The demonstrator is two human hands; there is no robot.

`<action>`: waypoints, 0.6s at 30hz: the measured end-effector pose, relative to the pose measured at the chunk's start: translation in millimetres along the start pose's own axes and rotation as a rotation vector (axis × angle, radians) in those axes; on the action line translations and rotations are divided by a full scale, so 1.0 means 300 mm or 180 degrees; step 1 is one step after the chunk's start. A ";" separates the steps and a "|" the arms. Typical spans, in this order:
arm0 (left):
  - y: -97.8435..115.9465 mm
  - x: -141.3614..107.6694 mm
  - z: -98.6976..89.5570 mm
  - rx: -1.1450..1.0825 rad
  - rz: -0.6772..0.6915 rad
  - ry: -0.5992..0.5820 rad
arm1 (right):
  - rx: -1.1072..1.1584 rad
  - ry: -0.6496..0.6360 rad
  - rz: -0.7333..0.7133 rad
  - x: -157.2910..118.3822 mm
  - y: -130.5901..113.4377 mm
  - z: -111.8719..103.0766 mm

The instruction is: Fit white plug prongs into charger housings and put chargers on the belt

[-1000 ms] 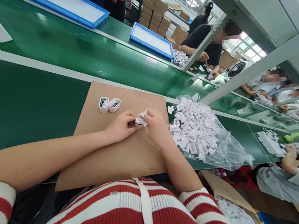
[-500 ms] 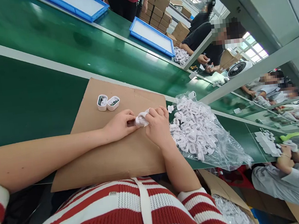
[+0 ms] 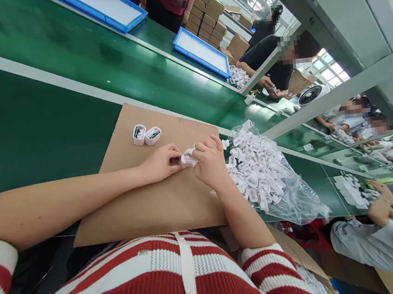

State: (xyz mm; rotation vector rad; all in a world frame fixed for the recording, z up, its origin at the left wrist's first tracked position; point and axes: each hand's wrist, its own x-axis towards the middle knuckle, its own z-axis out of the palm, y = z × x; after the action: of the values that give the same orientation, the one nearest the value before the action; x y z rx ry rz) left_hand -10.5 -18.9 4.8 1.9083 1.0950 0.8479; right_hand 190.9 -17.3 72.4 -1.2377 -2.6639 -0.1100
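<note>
I count two hands on one white part, over the cardboard's right half: left hand pinches its left end, right hand grips the other, one finger raised. Farther left, two white cases, side by side, green bits inside. Right: one clear bag under white shells, too many to count. Surface: one cardboard sheet, green worktop. Far side: two blue trays, stacked cartons; co-workers to the right.
</note>
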 end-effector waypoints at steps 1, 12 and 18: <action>0.001 0.000 0.000 -0.0007 0.0002 -0.0007 | 0.0055 0.0029 0.0059 -0.001 0.004 0.006; -0.001 0.013 0.007 0.0258 -0.0118 0.0183 | 0.0873 0.0256 0.0834 -0.003 -0.008 0.114; 0.028 0.018 -0.021 0.0140 -0.0337 -0.0184 | 0.1351 0.0658 0.0866 -0.017 0.036 0.101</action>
State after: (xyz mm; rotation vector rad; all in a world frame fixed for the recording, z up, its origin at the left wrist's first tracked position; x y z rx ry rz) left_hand -10.1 -15.1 16.1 1.8811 1.1771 0.7111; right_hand 197.8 -9.5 41.5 -1.3382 -2.1687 0.3320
